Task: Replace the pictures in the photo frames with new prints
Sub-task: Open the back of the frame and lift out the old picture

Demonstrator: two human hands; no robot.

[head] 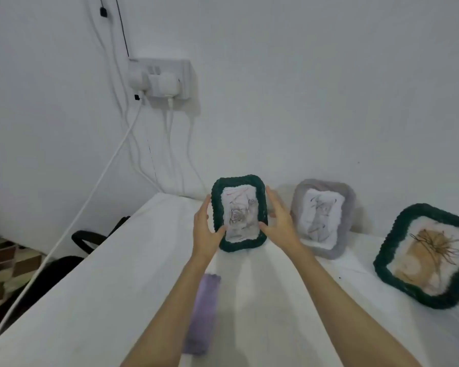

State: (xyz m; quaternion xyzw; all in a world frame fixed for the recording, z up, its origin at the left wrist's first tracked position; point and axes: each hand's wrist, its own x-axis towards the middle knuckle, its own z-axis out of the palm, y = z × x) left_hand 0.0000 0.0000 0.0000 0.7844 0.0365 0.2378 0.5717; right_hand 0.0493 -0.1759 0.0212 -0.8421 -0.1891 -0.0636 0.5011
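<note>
A dark green crocheted photo frame (239, 245) stands upright near the wall on the white table (104, 287), holding a print with a grey rose sketch. My left hand (206, 231) grips its left edge and my right hand (278, 221) grips its right edge, thumbs on the front. To its right a grey crocheted frame (342, 250) leans against the wall with a sketch print. Further right a larger dark green frame (387, 263) leans back with a brownish print.
A folded purple cloth (203, 311) lies on the table between my forearms. A wall socket (164, 78) with plugs and white cables (90, 197) hangs at the upper left. Dark bags (90, 239) sit beyond the table's left edge.
</note>
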